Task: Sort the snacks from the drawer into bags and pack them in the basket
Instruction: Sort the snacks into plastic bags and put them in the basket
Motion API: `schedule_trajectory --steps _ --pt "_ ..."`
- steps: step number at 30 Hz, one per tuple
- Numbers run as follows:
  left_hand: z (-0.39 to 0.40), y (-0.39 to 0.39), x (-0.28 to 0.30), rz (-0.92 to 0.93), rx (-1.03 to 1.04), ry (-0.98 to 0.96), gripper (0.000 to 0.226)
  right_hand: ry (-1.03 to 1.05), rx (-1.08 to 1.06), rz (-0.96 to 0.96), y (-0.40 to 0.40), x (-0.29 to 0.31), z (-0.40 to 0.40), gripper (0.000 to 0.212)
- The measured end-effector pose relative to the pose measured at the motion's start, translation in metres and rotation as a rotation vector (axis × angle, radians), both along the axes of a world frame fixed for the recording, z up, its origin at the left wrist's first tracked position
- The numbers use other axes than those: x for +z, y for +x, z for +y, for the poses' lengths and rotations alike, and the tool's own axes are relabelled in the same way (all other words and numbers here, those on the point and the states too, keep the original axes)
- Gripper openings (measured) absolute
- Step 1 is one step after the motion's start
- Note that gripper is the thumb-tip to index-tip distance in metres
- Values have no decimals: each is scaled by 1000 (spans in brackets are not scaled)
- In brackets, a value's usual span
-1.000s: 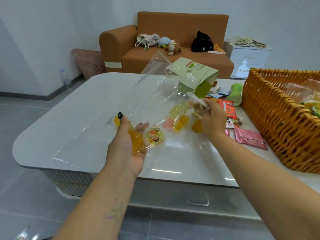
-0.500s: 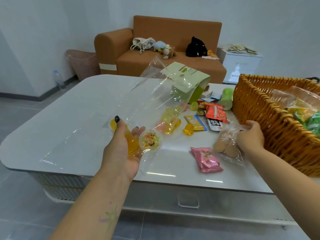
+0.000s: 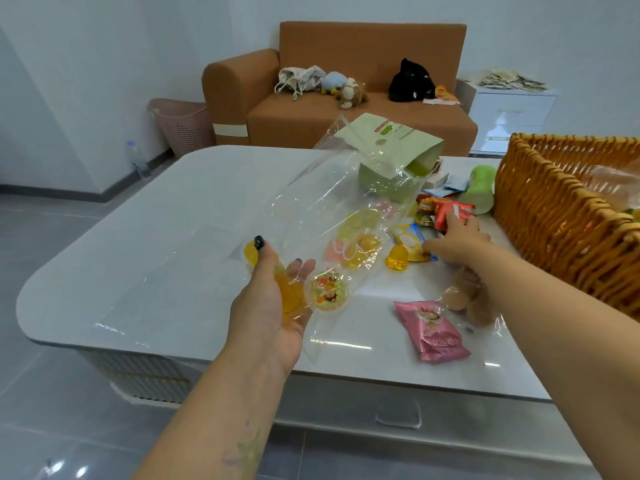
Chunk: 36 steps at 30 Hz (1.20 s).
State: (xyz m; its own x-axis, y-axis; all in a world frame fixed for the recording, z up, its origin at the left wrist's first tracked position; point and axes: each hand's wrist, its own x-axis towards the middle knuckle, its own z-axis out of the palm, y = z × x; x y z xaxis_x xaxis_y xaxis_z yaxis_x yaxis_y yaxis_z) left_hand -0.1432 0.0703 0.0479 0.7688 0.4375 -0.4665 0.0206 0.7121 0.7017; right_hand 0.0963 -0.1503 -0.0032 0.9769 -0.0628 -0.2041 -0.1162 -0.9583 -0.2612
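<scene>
Her left hand (image 3: 273, 299) curls its fingers round the bottom of a clear bag (image 3: 311, 209), cupping the jelly cups (image 3: 325, 289) inside so its mouth stays tilted up, ready to fill. Her right hand (image 3: 457, 237) reaches over the table (image 3: 156, 244); its fingers touch a red packet (image 3: 446, 211), though whether they grip it I cannot tell. The basket (image 3: 554, 216) waits just beside.

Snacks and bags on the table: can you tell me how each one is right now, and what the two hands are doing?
clear plastic bag: held up, jelly cups inside
left hand: holds the bag and jelly cups
round jelly cup: in left hand's fingers
right hand: reaching into the snack pile
red packet: at right fingertips
pink packet: lying flat, sealed
green carton: top flap open
wicker basket: partly filled
</scene>
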Motion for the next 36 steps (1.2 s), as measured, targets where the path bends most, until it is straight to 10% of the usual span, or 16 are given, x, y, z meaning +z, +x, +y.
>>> schedule_trajectory --steps 12,22,28,33,36 --pt "3 -4 1 1 5 19 32 -235 151 -434 -20 11 -20 39" --pt "-1 -7 4 1 -11 -36 32 -178 270 -820 -80 45 -53 68" --pt "-1 -7 5 7 2 -52 32 -455 251 -407 -123 23 -62 61" --pt "4 -6 5 9 13 -49 33 -89 404 -557 -158 4 -44 66" --pt "8 -6 5 -1 33 -59 35 -156 466 -295 -173 -14 -29 80"
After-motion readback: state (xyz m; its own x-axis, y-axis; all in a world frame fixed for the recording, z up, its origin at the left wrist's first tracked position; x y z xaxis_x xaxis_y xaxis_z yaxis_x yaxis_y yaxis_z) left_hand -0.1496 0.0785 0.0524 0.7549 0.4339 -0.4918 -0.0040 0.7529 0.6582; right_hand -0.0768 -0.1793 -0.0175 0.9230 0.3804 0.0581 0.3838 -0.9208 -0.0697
